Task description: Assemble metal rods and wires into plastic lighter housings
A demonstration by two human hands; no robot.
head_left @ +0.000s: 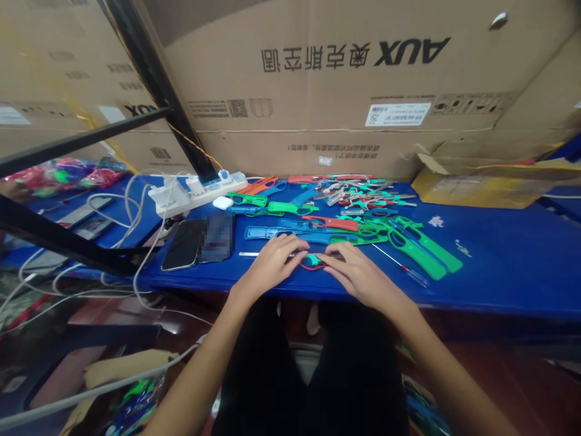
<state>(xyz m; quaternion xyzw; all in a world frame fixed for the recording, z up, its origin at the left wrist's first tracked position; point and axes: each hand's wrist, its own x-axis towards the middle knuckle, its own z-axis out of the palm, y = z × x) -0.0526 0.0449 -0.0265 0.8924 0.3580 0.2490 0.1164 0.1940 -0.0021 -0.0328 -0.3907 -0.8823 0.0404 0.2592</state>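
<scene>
My left hand (278, 259) and my right hand (356, 269) meet near the table's front edge, with fingers closed on a long-necked lighter (312, 260). Its teal trigger part and a red shell edge show between my fingertips. A silver tube (247, 254) sticks out to the left of my left hand. Much of the lighter is hidden by my fingers. Just beyond lie blue lighter shells (263, 232), a red shell (338, 223) and green shells (426, 257). A screwdriver (411, 272) with a clear handle rests to the right of my right hand.
Lighter parts with metal tubes (363, 194) are heaped at the back. On the left are a phone (182, 245), a white earbud case (222, 203) and a power strip (204, 192) with loose cables. An opened carton (476, 184) stands back right; a black shelf post (68, 236) crosses the left.
</scene>
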